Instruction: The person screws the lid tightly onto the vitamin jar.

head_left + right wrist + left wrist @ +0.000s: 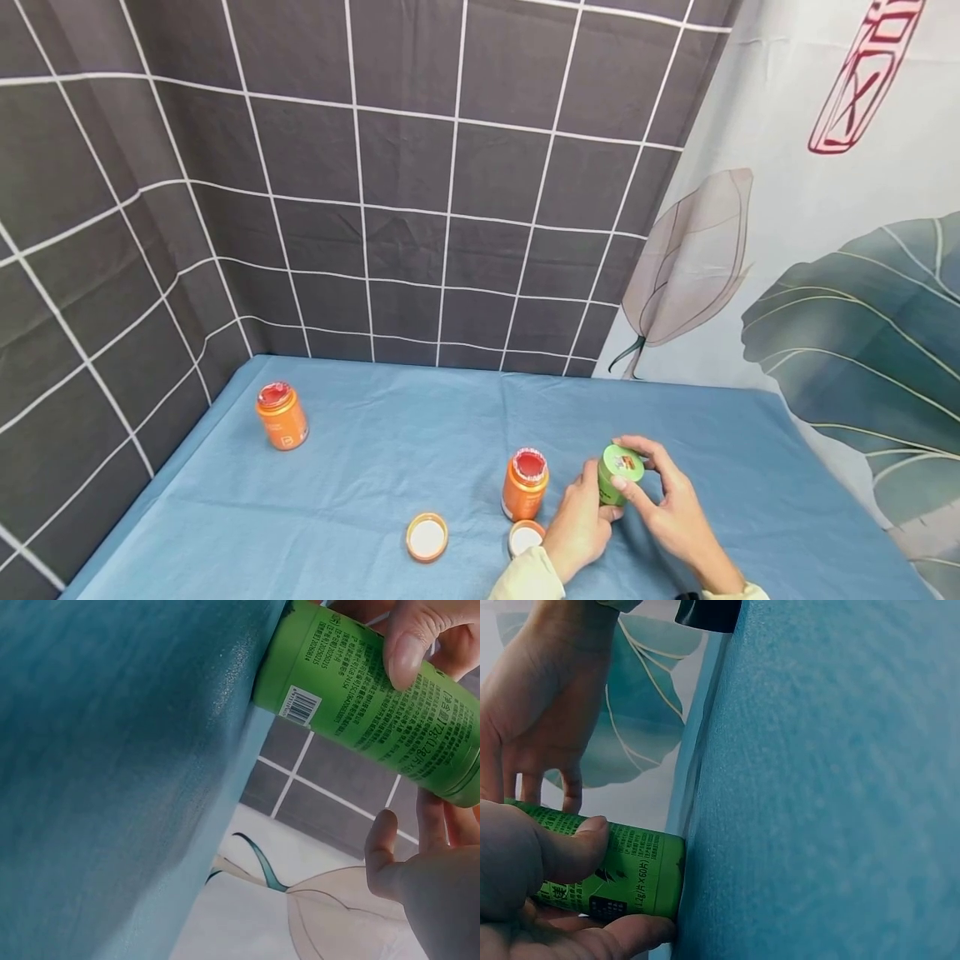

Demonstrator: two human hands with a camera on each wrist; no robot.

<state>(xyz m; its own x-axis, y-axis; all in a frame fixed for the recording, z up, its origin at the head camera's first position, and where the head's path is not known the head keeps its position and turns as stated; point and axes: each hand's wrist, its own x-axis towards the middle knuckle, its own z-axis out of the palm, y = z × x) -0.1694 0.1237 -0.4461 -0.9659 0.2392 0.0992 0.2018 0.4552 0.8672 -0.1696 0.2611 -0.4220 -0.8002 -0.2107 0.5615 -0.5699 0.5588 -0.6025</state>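
In the head view a green bottle (612,492), its lid (623,463) on, stands upright at the right of the table. My left hand (581,521) grips its body, thumb on one side and fingers around the other. The bottle's base is at the blue cloth in the left wrist view, where small print covers its side (641,874). My right hand (671,512) holds the lid at the top, thumb on the near edge and fingers at the far edge. A barcode side of the green bottle (352,690) faces the right wrist camera.
Left of my hands stands an orange bottle (525,486) without its cap, a ragged seal at its mouth. A second uncapped orange bottle (282,417) is far left. Two orange caps, one nearer the middle (427,537) and another by my left wrist (526,540), lie white side up.
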